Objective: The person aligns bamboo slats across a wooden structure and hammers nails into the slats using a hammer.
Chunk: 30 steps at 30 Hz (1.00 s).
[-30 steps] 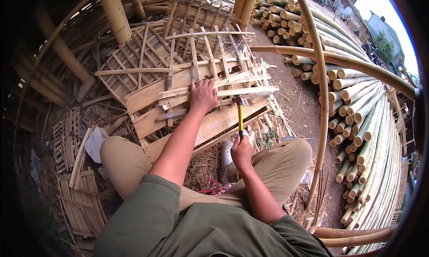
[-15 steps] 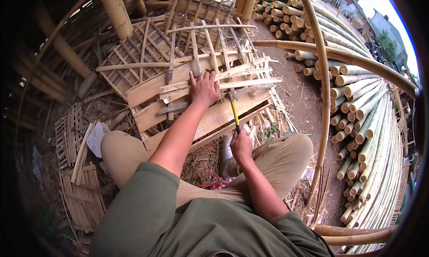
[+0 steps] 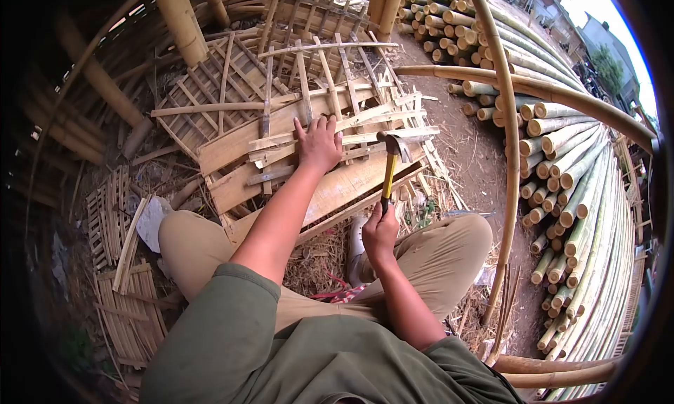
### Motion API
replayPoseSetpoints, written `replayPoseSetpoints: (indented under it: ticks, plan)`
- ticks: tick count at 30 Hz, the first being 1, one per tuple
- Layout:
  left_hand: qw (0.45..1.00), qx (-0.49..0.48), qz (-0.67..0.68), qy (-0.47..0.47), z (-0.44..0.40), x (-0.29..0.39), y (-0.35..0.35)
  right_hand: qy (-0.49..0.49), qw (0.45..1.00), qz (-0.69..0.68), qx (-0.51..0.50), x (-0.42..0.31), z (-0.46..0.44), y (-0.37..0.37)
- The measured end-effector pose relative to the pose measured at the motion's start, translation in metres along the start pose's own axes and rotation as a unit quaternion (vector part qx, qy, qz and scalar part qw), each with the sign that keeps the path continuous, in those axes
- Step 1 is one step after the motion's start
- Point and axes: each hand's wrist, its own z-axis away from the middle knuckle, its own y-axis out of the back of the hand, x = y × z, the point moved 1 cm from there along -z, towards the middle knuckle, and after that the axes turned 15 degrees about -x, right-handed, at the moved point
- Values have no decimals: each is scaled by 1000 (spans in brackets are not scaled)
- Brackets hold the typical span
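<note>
1. Two hands show, both the person's own. One hammer [image 3: 388, 183], with a yellow and black handle, is in the right hand [image 3: 381, 232], whose fingers are wrapped around the black grip.
2. The left hand [image 3: 321, 148] lies palm down with fingers spread, resting on the slatted frame [image 3: 303, 81] across several pale strips [image 3: 424, 131].
3. The hammer head stands over the right part of those strips; whether it touches them, one cannot tell.
4. About six upright slats cross one top lath [image 3: 326, 49]; the overlapping strips cannot be counted surely.
5. Three broad boards [image 3: 351, 184] appear to lie beneath the frame, in front of the seated person.
6. Two small slatted panels [image 3: 105, 211] lie at the lower left, and one pale shoe [image 3: 357, 242] shows between the knees.
7. Cut bamboo poles [image 3: 576, 214], too many to count, are stacked at the right.
8. Any lettering on the hammer is too small to read.
</note>
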Motion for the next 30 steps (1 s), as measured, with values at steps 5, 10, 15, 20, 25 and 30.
replayPoseSetpoints:
  ticks: [5, 10, 15, 20, 25, 30]
  plan:
    - [1000, -22, 6, -2, 3, 2, 7, 59, 990, 26, 124, 15, -2, 3]
    - [999, -29, -19, -15, -2, 1, 10, -147, 980, 112, -79, 35, -10, -4]
    - [1000, -19, -6, 3, 4, 2, 4, -76, 995, 57, -33, 26, -6, -1]
    - [1000, -6, 0, 1, 3, 3, 6, -87, 993, 52, -68, 27, -7, -6]
    - [1000, -22, 3, 6, 4, 4, 9, 39, 990, -25, 137, 5, -11, 12]
    - [1000, -25, -15, 0, 7, 3, 0, -128, 977, 129, -115, 36, -17, -4]
